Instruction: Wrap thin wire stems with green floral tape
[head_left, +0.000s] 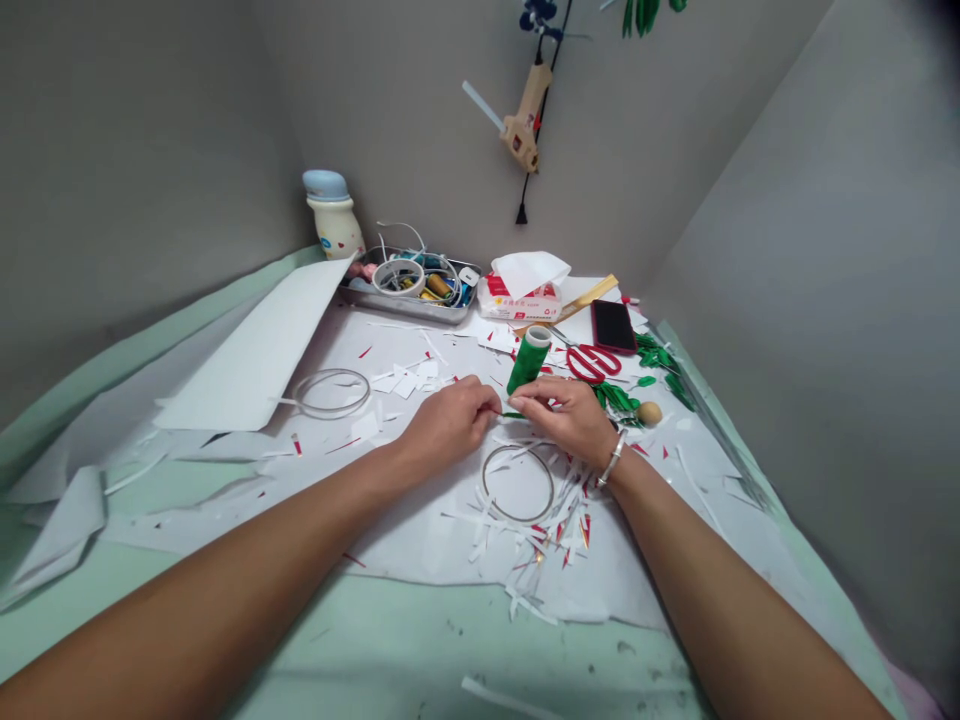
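A corner work table with a pale green top (pixel 375 640) sits between grey walls, mostly covered by white paper sheets (pixel 247 350) strewn with white and red paper scraps (pixel 532 530). A hot glue gun (pixel 523 118) hangs on the back wall. Along the far edge stand a cream bottle with a pale blue cap (pixel 334 225), a metal tray of wires and small tools (pixel 409 300), a tissue pack (pixel 520 300), and a dark phone (pixel 613 326). Nearer lie red-handled scissors (pixel 593 363), green leaf pieces (pixel 622 395), and two thin wire rings (pixel 517 483) (pixel 331 393).

At the center, the left hand (pixel 448 420) and right hand (pixel 562 420) meet above the paper, just behind the nearer ring. Their fingers are curled and close together, with the tips of both pinching a thin green stem (pixel 510 414). A spool of green thread (pixel 528 360) stands tilted just behind the right hand, touching it. A silver bracelet (pixel 611 460) circles the right wrist.
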